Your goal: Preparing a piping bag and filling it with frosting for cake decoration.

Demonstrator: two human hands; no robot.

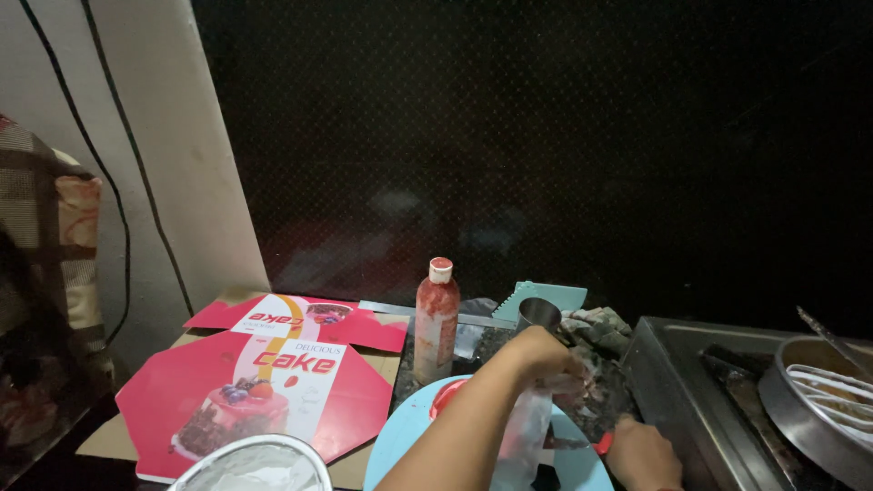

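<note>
The left hand (543, 350) is closed around the top of a clear plastic bag (526, 435), which hangs down over a round light-blue board (400, 436) at the bottom centre of the view. The right hand (644, 452), at about four o'clock from the left, is closed on a red-handled tool (603, 443) whose dark blade points toward nine o'clock, reaching the bag. A red lid (447, 396) sits on the board's upper edge, at eight o'clock from the left hand.

At ten o'clock from the left hand stands a red sauce bottle (436, 318), upright, near the wrist but apart from it. A metal cup (539, 314) stands just above the knuckles at twelve o'clock, with a pale blue scraper (551, 295) behind it. Crumpled grey cloth (596, 327) lies at two o'clock, close to the fingers.

At three o'clock a steel tray (677, 400) begins; its left rim runs just beside the right hand, leaving little room there. A steel bowl (805, 418) rests at the far right, cut off by the frame edge.

Toward nine o'clock lie flat red cake boxes (255, 382), and a white-filled round pan (255, 464) at the bottom edge. The dark wall behind is well clear.
</note>
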